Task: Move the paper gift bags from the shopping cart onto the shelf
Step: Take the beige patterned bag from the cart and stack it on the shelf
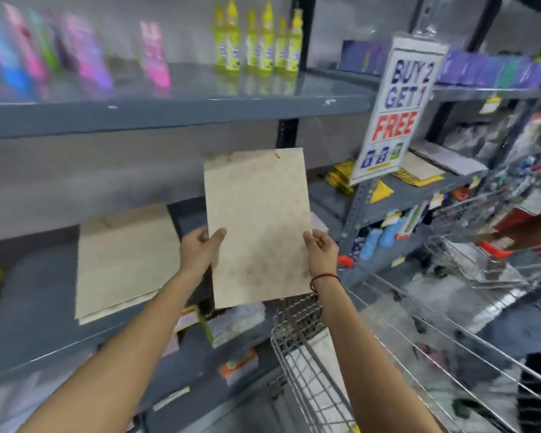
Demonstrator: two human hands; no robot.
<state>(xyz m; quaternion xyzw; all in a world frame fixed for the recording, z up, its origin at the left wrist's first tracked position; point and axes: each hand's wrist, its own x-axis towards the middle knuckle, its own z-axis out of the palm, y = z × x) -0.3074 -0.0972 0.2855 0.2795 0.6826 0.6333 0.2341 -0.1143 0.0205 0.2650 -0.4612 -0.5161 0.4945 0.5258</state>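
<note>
I hold a flat beige paper gift bag upright in front of the grey shelf. My left hand grips its left edge and my right hand grips its right edge, a red thread around that wrist. A stack of similar flat beige bags lies on the shelf to the left of the held bag. The wire shopping cart stands below and to the right of my hands; its inside is blurred.
Yellow bottles and pink packets stand on the upper shelf. A "BUY 2 GET 1 FREE" sign hangs at the right upright. More flat packets lie on the right shelf. A second cart stands further right.
</note>
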